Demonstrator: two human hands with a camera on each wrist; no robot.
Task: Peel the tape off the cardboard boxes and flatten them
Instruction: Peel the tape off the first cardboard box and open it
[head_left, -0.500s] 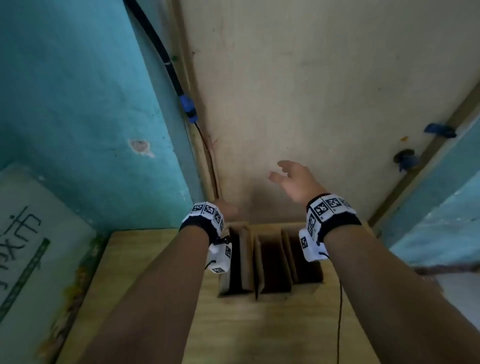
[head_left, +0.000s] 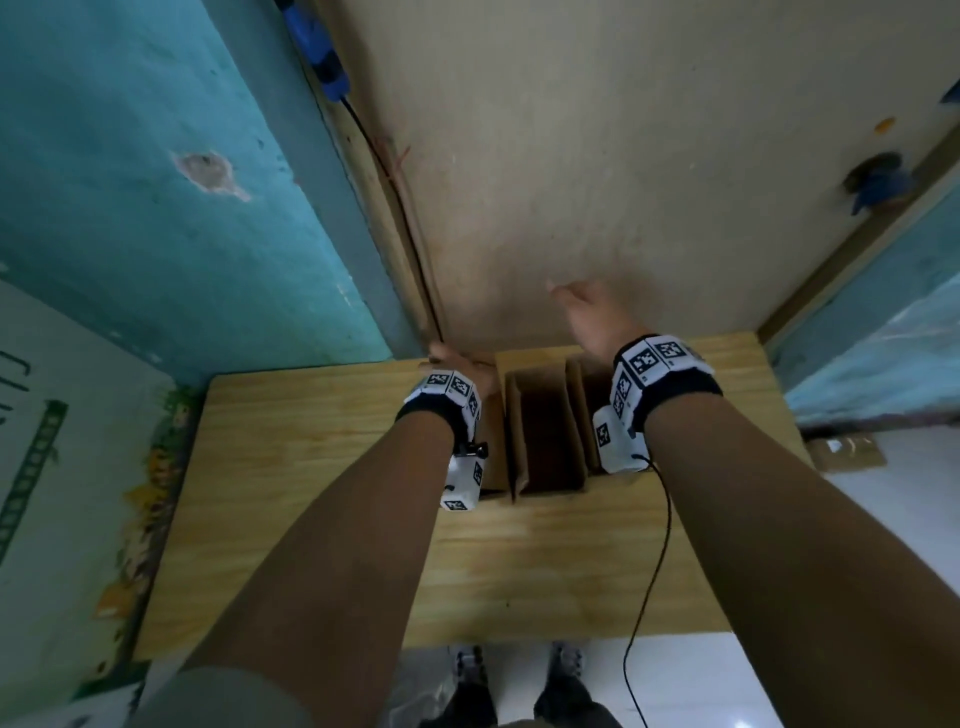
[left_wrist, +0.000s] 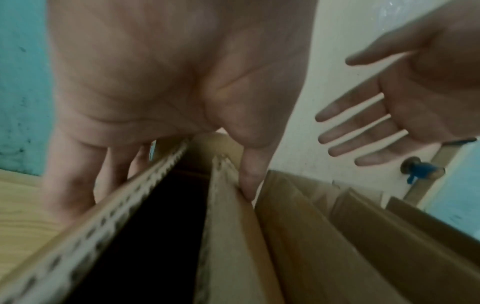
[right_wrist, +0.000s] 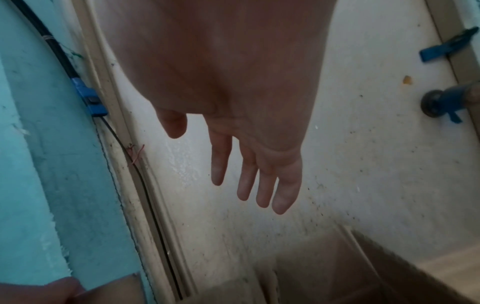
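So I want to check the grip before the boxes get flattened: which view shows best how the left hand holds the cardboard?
The left wrist view: the left hand grips the leftmost cardboard box, fingers outside, thumb inside. The head view shows only the knuckles; the right wrist view, a corner sliver.

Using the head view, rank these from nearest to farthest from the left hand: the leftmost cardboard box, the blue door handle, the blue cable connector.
1. Leftmost cardboard box: in the left hand's grip, on the table.
2. Blue cable connector: above, along the door frame's left side.
3. Blue door handle: far right, on the door's other edge.
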